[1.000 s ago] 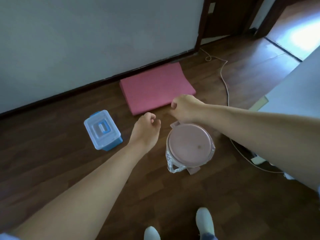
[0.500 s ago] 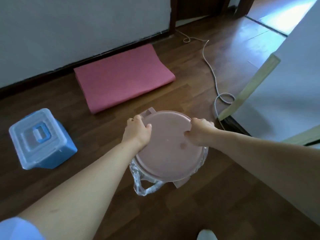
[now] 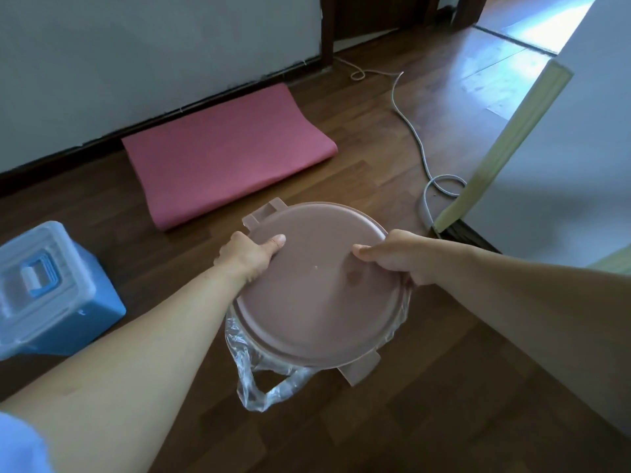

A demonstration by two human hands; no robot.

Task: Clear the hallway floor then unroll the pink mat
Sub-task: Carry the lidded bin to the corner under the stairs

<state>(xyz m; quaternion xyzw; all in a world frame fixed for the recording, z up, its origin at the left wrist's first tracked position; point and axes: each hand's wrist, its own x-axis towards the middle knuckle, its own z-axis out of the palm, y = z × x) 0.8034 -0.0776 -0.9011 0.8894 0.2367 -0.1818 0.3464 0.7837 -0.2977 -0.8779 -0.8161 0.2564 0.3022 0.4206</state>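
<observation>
Both hands, left hand (image 3: 251, 256) and right hand (image 3: 397, 257), grip opposite rims of the lidded pink bin (image 3: 317, 295), with the pink mat (image 3: 225, 155) just beyond, its long axis along the wall.

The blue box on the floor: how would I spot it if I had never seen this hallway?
Start at the grey wall and drop to the pink mat folded along its base. Left of the mat, at the picture's left edge, stands the blue box. Its clear lid with a blue handle sets it apart.
</observation>
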